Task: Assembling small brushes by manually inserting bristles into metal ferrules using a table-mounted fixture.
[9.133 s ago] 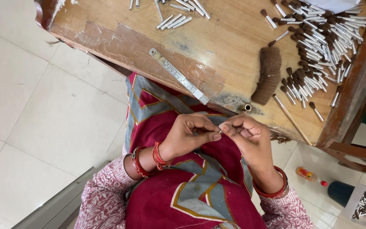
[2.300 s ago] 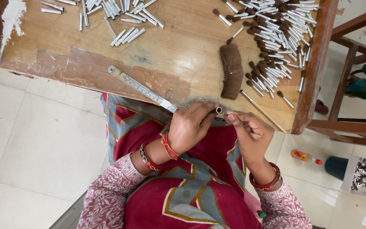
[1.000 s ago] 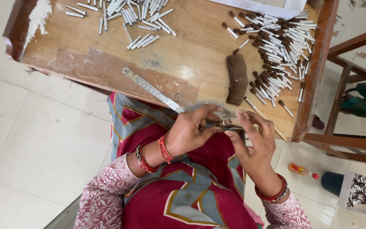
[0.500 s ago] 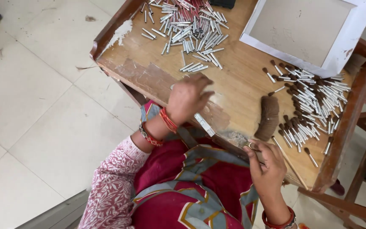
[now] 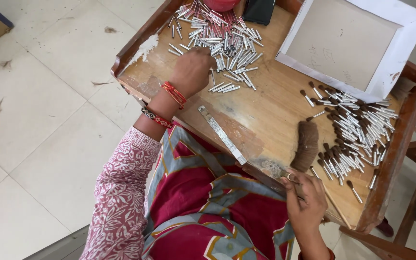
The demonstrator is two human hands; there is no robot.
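My left hand [image 5: 192,71] reaches over the wooden table [image 5: 270,108] to a heap of several small silver metal tubes [image 5: 222,38], its fingers curled over the tubes at the heap's near edge. My right hand [image 5: 305,202] rests at the table's near edge, closed on a thin stick-like tool [image 5: 295,185] with a small metal tip. A brown bundle of hair [image 5: 307,146] lies just beyond the right hand. Further right lies a pile of finished tubes with brown bristle tips [image 5: 357,130].
A metal ruler [image 5: 221,134] lies diagonally near the table's front edge. A white shallow box lid [image 5: 350,41] sits at the far right. A dark flat object [image 5: 259,10] and a red container [image 5: 221,4] stand at the far edge. Tiled floor [image 5: 39,120] lies to the left.
My left hand has left my right hand and stretched out to the silver tube heap. My right hand stays at the table edge with the tool. The view has tilted forward.
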